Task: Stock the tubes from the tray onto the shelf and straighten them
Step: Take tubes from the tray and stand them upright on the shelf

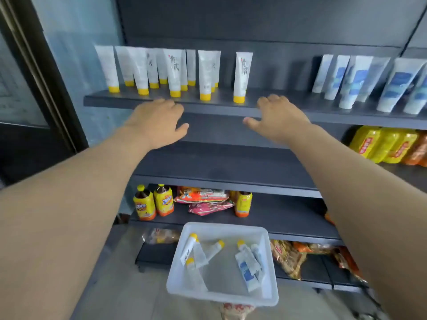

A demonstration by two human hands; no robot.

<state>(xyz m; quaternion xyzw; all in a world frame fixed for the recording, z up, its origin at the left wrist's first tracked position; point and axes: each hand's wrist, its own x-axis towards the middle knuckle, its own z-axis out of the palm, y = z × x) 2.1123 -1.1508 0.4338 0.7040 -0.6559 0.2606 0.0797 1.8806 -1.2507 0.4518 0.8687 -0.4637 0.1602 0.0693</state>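
Dark shelf unit fills the view; the target shelf (161, 101) runs across the top, both bare forearms reaching up to its front edge; yellow-capped tubes (174, 70) stand cap-down on its left half, crowded and uneven in depth, a couple leaning; one single tube (242, 76) stands apart to their right, long axis near vertical; blue-print tubes (355, 82) lean together at far right; the gap between the single tube and the blue group is bare shelf; white tray (221, 262) sits low in front of the body, holding more tubes lying flat at mixed angles, yellow-capped ones on its left, blue-print ones on its right, so stocking looks partly done; left hand (157, 122) is open, palm down, fingers loosely spread and holding nothing, just below and in front of the yellow-capped row; right hand (280, 118) is likewise open and empty, thumb out, just right of and below the single tube; judgement: right hand is nearer that stray tube, which lies up and left of its fingers; left hand is nearer the cluster; tray tubes are well below both.
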